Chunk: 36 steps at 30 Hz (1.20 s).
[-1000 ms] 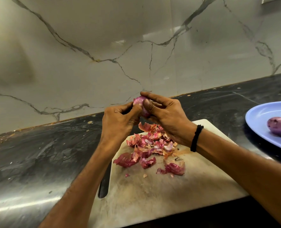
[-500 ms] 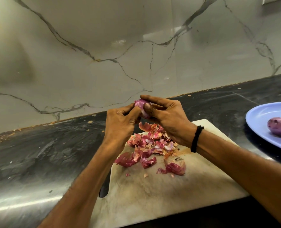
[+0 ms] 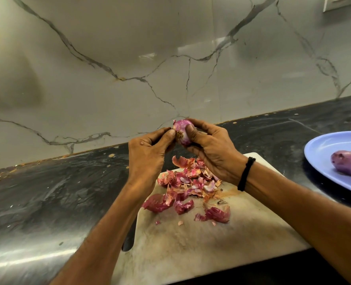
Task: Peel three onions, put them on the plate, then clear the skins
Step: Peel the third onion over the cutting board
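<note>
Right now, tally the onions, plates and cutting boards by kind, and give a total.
Onions: 2, held onion and plated onion
Plates: 1, blue plate
Cutting boards: 1, cutting board
Total: 4

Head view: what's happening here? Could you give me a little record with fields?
held onion: above the cutting board, gripped by right hand, left hand pinching at its root end
skins: heaped on the cutting board
plate: blue, at right, one peeled onion visible on it
counter: dark, under board and plate
progress: one onion plated, skins not cleared
</note>
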Available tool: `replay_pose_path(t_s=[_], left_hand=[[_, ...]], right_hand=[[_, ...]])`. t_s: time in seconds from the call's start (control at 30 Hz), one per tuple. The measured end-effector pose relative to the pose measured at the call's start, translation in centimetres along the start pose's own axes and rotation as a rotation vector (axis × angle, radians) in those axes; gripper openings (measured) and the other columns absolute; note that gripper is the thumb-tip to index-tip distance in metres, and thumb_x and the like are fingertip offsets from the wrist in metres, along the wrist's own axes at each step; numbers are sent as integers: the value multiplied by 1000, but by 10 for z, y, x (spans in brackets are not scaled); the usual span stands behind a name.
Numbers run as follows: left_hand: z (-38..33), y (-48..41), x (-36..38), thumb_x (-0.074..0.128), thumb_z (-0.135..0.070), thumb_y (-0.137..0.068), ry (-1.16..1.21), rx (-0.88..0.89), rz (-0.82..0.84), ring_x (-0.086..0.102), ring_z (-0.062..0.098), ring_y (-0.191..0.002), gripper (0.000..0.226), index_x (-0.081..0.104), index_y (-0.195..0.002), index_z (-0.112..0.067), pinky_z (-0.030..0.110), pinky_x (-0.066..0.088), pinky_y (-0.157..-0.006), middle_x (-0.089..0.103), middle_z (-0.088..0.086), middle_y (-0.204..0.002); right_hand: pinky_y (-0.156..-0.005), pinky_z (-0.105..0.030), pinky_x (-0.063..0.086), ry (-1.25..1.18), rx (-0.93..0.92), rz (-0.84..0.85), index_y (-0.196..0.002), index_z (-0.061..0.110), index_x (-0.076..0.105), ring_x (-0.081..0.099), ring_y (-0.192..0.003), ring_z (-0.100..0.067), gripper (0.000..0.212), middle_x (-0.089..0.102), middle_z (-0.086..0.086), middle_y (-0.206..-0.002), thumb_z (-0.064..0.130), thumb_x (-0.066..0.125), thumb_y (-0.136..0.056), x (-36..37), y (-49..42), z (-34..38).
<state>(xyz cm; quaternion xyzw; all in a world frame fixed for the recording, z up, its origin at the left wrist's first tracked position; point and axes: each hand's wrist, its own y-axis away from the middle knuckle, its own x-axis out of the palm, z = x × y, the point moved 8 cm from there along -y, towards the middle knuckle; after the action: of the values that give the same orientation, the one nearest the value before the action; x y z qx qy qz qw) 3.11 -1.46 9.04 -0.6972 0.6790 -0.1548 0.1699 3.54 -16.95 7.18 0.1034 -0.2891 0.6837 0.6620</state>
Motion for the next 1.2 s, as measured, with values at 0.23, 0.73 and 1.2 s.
replay_pose_path(t_s=[0.23, 0.73, 1.2], left_hand=[[-7, 2, -4, 81, -18, -80, -113, 73, -80, 75, 11, -94, 31, 77, -110, -10, 35, 60, -89, 78, 1, -101], [-27, 15, -1, 78, -18, -86, -379, 291, -160, 64, -18, -68, 21, 76, -106, -11, 3, 49, -63, 65, -24, -81], [-16, 7, -7, 80, -27, -84, -285, 110, -146, 72, 4, -66, 20, 70, -70, -38, 17, 57, -58, 73, -13, -67]], right_hand=[[-80, -37, 60, 25, 55, 44, -126, 9, 59, 66, -107, -32, 39, 63, -19, -121, 9, 64, -87, 3, 3, -3], [-86, -41, 57, 54, 81, 82, -127, 9, 58, 66, -108, -31, 43, 65, -15, -121, 2, 64, -85, 6, 5, -6], [-85, -41, 57, -4, 114, 85, -125, 8, 60, 67, -104, -29, 38, 65, -14, -120, -1, 60, -88, 8, 8, -10]])
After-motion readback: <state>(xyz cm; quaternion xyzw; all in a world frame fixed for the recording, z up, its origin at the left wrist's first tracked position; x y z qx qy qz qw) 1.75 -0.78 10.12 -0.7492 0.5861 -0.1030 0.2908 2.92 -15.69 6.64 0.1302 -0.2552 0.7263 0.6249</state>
